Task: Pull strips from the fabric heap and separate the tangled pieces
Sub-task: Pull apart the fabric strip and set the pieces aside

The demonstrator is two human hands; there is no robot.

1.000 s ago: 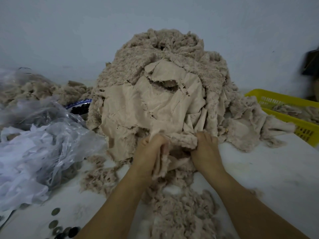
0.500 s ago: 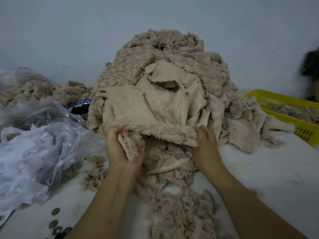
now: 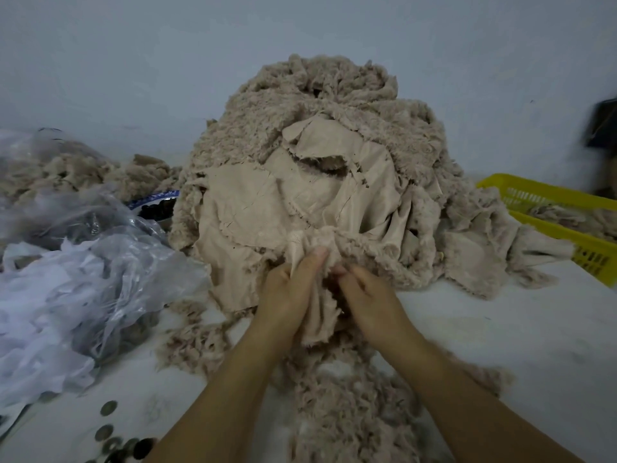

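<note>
Risk of collapse: your left hand (image 3: 287, 295) grips and your right hand (image 3: 370, 295) pinches one beige strip (image 3: 317, 319) at the foot of the fabric heap (image 3: 317, 155), centre frame, so a hard yank probably drags the tangled heap onto the loose scraps (image 3: 337, 406) below.

1. Light level is dim, with a cool blue-grey cast. It is even and diffuse, and its source is not in view.
2. Shadows are soft. A faint one lies under the fabric heap (image 3: 317, 182) on the counter (image 3: 500, 329).
3. A dull sheen shows on the plastic bag (image 3: 110, 262).
4. The centre is fairly sharp. The dark object (image 3: 604, 125) at the right edge is smeared.
5. Wide-angle stretching shows at the edges, and the yellow basket (image 3: 534, 192) is skewed.
</note>
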